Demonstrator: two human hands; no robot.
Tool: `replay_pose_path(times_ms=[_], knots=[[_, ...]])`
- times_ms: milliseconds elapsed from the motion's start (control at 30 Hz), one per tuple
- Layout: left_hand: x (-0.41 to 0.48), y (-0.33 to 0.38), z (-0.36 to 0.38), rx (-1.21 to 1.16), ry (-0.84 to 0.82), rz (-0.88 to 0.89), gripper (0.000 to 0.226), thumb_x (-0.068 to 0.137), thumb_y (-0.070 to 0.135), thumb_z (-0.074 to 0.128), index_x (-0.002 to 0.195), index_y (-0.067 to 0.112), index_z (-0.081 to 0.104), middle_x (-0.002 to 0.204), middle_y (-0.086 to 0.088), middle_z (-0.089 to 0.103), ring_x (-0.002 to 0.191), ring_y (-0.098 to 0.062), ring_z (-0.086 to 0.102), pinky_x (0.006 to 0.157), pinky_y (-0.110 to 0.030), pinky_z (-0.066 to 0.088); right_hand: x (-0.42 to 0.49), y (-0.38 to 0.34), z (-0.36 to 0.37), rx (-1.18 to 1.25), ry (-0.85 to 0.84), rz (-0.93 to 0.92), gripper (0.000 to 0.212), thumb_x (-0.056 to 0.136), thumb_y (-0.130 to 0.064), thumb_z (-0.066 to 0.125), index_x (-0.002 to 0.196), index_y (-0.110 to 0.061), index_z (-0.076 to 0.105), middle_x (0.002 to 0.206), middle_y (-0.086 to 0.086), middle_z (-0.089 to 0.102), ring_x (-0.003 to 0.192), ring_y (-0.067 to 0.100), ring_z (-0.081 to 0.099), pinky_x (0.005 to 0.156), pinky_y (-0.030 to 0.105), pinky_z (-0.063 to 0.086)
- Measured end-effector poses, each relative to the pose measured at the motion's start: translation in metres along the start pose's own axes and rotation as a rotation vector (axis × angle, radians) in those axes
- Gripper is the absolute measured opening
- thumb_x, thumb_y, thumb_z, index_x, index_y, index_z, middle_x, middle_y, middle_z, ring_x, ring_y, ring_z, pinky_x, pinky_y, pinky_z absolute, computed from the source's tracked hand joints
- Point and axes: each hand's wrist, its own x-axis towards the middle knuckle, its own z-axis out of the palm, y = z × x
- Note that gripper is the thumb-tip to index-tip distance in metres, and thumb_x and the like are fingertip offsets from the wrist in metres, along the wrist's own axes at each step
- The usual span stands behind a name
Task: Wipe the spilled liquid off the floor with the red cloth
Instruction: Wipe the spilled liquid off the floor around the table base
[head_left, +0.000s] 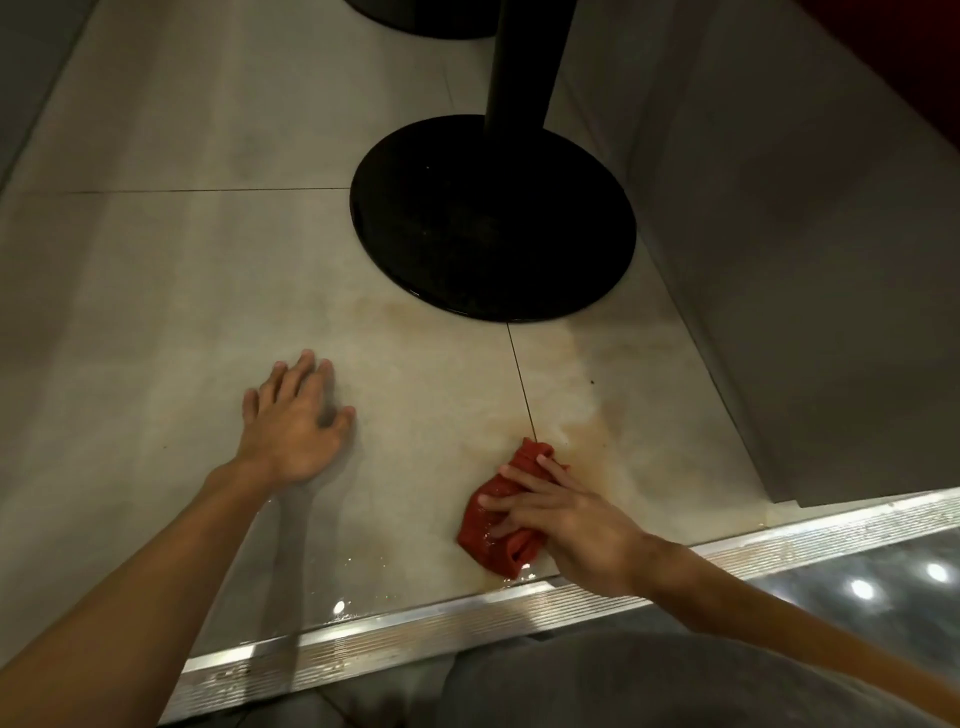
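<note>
A crumpled red cloth (491, 525) lies on the pale floor tiles near the metal threshold. My right hand (566, 525) presses down on it with spread, straight fingers. Brownish spilled liquid (592, 431) stains the tile just beyond the cloth and runs up toward the black table base. Wet shine shows on the tile below the cloth. My left hand (293, 421) lies flat on the floor to the left, fingers spread, holding nothing.
A black round table base (493, 218) with its pole (524, 62) stands beyond the spill. A grey wall panel (810, 260) closes the right side. A ribbed metal threshold strip (467, 629) crosses the floor in front of my knee.
</note>
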Motion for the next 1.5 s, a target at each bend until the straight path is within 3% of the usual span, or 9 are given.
replay_pose_path(times_ms=[133,433,500,567,667,733,900,1033,1500], knots=[[0.000,0.000,-0.001,-0.009,-0.003,0.000,0.070,0.093,0.057,0.038,0.152,0.028,0.014,0.162,0.007,-0.001,0.148,-0.021,-0.003,0.119,-0.049,0.003,-0.025,0.020,-0.011,0.005,-0.012,0.035,0.042,0.085,-0.012,0.057,0.124,-0.026,0.061,0.147,-0.014,0.045,0.148,0.004,0.008,0.122,0.038,0.000],[-0.004,0.002,-0.001,-0.023,-0.020,0.027,0.066,0.092,0.055,0.044,0.150,0.031,0.023,0.161,0.005,0.007,0.147,-0.026,0.004,0.119,-0.047,0.009,-0.058,0.043,-0.014,0.040,0.057,0.192,0.042,0.080,0.000,0.070,0.114,-0.024,0.068,0.138,-0.017,0.053,0.143,0.005,0.028,0.119,0.033,0.018],[-0.011,0.002,0.001,-0.046,-0.029,0.067,0.065,0.091,0.055,0.045,0.149,0.032,0.025,0.161,0.005,0.011,0.147,-0.026,0.007,0.119,-0.045,0.011,-0.054,0.036,-0.016,-0.005,0.151,0.215,0.028,0.083,0.003,0.064,0.106,-0.011,0.074,0.127,-0.009,0.062,0.130,0.011,0.047,0.108,0.025,0.037],[-0.019,0.002,0.004,-0.040,-0.038,0.089,0.065,0.091,0.058,0.043,0.149,0.033,0.025,0.161,0.005,0.011,0.147,-0.025,0.006,0.119,-0.044,0.011,-0.041,0.028,-0.021,0.087,0.266,0.246,0.039,0.081,0.008,0.053,0.110,-0.011,0.071,0.113,-0.015,0.064,0.113,0.008,0.057,0.093,0.018,0.046],[-0.022,0.004,0.004,-0.020,-0.041,0.086,0.071,0.085,0.063,0.033,0.149,0.032,0.025,0.161,0.005,0.009,0.147,-0.025,0.006,0.119,-0.044,0.010,-0.004,0.000,-0.023,0.341,0.370,0.282,0.052,0.083,0.009,0.051,0.121,-0.025,0.066,0.117,-0.023,0.060,0.109,-0.002,0.057,0.093,0.015,0.044],[-0.022,0.006,0.003,-0.019,-0.049,0.079,0.067,0.089,0.060,0.036,0.149,0.032,0.025,0.161,0.005,0.009,0.147,-0.025,0.005,0.119,-0.045,0.010,0.025,-0.028,-0.017,0.389,0.414,0.249,0.052,0.083,0.008,0.049,0.122,-0.021,0.066,0.126,-0.010,0.062,0.117,0.005,0.055,0.103,0.019,0.040],[-0.023,0.005,0.003,-0.001,-0.046,0.084,0.063,0.093,0.051,0.041,0.150,0.032,0.021,0.162,0.005,0.006,0.147,-0.025,0.003,0.119,-0.046,0.009,0.066,-0.076,0.020,0.177,0.108,0.086,0.061,0.083,-0.004,0.051,0.135,-0.035,0.053,0.146,-0.005,0.046,0.142,0.020,0.029,0.120,0.048,0.007],[-0.028,0.004,0.005,-0.003,-0.033,0.092,0.064,0.094,0.050,0.039,0.151,0.033,0.017,0.162,0.006,0.002,0.147,-0.022,-0.002,0.119,-0.046,0.005,0.057,-0.086,0.038,-0.052,-0.020,-0.084,0.057,0.087,-0.014,0.055,0.137,-0.041,0.050,0.152,-0.007,0.035,0.148,0.021,0.010,0.119,0.050,-0.004],[-0.030,0.005,0.010,-0.015,-0.021,0.093,0.065,0.091,0.055,0.035,0.150,0.032,0.020,0.162,0.006,0.002,0.148,-0.023,-0.002,0.118,-0.048,0.003,-0.051,0.004,0.015,-0.113,0.030,0.023,0.051,0.081,-0.014,0.067,0.124,-0.041,0.058,0.146,-0.017,0.043,0.148,0.007,0.013,0.120,0.049,0.013]])
